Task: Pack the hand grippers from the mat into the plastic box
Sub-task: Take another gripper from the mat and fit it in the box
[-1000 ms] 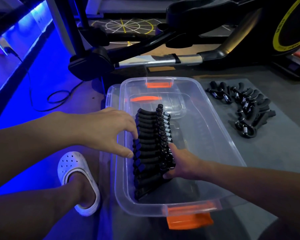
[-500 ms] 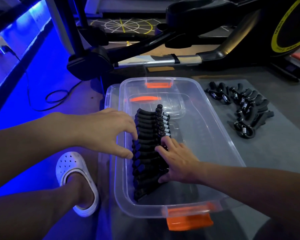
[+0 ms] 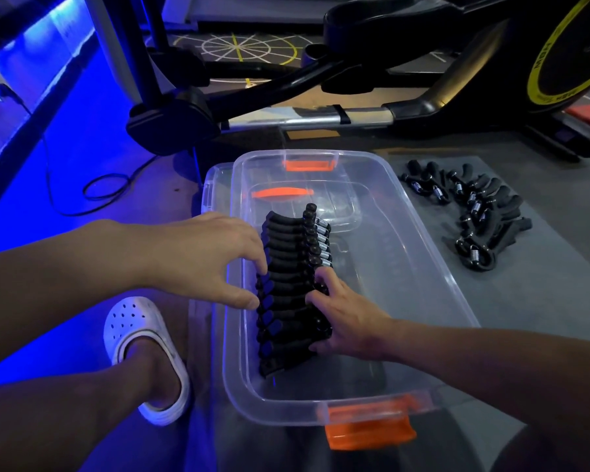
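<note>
A clear plastic box (image 3: 280, 410) with orange latches sits on the floor in front of me. Along its left side lies a tight row of black hand grippers (image 3: 286, 264) with their springs to the right. My left hand (image 3: 201, 257) reaches over the left rim, and its spread fingertips and thumb touch the left ends of the row. Inside the box, my right hand (image 3: 348, 318) presses its fingers against the right side of the row. A loose pile of hand grippers (image 3: 474, 212) lies on the grey mat (image 3: 542, 301) to the right of the box.
The box's clear lid (image 3: 212, 185) shows under it at the far left. My foot in a white clog (image 3: 143, 352) stands left of the box. An exercise machine frame (image 3: 355, 114) crosses behind the box, and a black cable (image 3: 99, 189) loops on the floor at left.
My right hand slid up from the near end of the row and laid its fingers against the row's right side. My left hand barely moved.
</note>
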The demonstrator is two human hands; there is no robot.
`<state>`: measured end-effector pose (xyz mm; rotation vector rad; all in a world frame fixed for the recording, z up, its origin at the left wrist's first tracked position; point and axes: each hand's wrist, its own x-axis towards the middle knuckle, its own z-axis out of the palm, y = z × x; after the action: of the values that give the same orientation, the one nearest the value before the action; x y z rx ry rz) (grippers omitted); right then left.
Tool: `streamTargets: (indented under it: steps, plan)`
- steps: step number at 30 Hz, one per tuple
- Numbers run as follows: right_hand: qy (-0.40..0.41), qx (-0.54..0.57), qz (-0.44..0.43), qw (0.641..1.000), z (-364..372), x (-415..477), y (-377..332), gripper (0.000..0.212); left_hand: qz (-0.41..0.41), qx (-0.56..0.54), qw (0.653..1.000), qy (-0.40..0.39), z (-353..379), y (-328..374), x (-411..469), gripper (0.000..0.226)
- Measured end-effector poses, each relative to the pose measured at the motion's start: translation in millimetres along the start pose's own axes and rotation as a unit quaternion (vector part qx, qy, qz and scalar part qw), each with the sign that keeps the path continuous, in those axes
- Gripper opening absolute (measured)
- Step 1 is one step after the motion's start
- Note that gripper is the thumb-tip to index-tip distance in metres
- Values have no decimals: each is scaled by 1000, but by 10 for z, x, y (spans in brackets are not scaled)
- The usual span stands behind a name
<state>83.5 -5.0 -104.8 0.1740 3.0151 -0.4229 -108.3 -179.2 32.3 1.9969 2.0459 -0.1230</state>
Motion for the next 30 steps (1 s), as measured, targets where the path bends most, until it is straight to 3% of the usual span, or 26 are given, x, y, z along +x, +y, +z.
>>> streamTargets:
  steps: [8,15,30]
  plan:
    - [17,48,28,998,8,-2,62,93,-21,-12,1000,-6,-24,39,-69,80]
    - [4,34,36,999,22,-20,78,88,-101,-65,991,-63,-67,-33,-164,102]
    - [-37,-64,43,996,-20,-33,-27,88,-96,-69,991,-67,-34,-29,-166,92]
